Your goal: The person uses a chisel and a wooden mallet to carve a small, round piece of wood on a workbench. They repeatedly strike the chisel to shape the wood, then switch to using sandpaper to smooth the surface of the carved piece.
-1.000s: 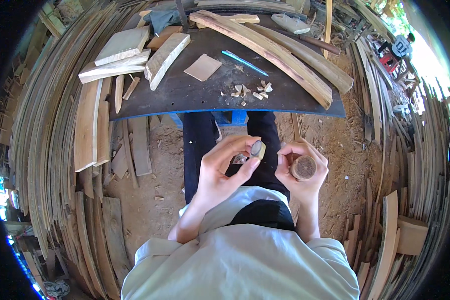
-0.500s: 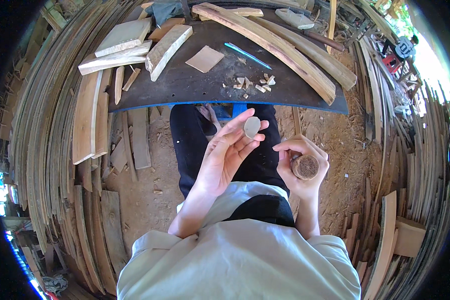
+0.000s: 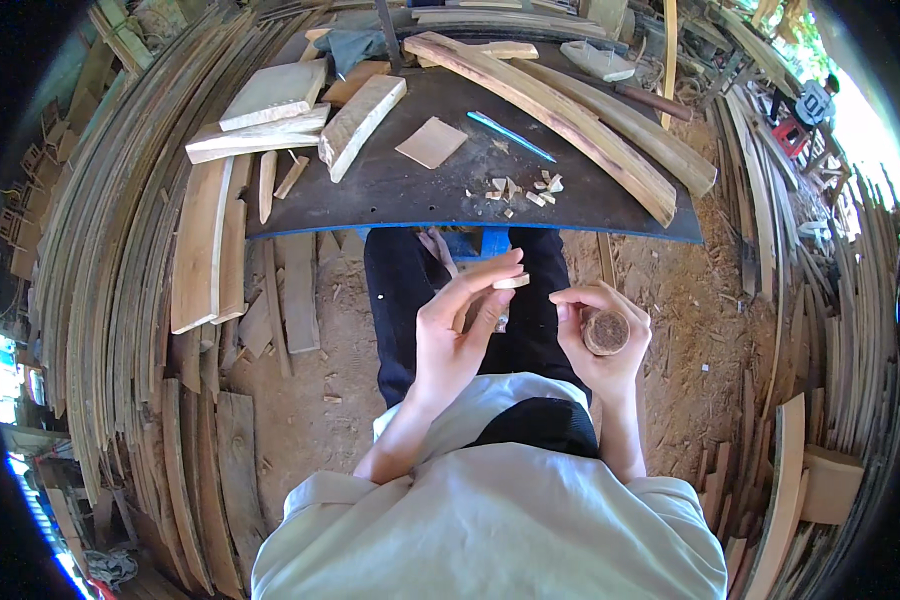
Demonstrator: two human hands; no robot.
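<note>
"So, what do we have in our left hand [image 3: 455,335]?"

"A small pale disc [image 3: 511,282], turned nearly edge-on to us. We pinch it between the thumb below and the fingertips above, so that grip is almost closed, though the palm stays hollow."

"And our right hand [image 3: 610,370]?"

"Curled snugly around a brown wooden cylinder [image 3: 606,331], its round end facing up at us. We can't tell what its lower part looks like, since the fingers hide it."

"Are the two pieces touching?"

"No, we hold them apart, the disc left of the cylinder and a little farther from our body. Both are over our dark trousers and the dirt floor [image 3: 300,430], just short of the worktop [image 3: 390,200]."

"What do we see lying up there?"

"Wood chips [image 3: 543,198] scattered near the front edge, with a slim light-blue rod [image 3: 511,136] just beyond them. Left of the rod lies a square tan sheet [image 3: 431,142]."

"And to either side of those?"

"On our right, a long timber [image 3: 550,108] slants across; on our left, a thick pale block [image 3: 362,128] leans away at an angle. Farther off to the right, we make out another person [image 3: 815,105] by a red stool [image 3: 792,137]."
</note>
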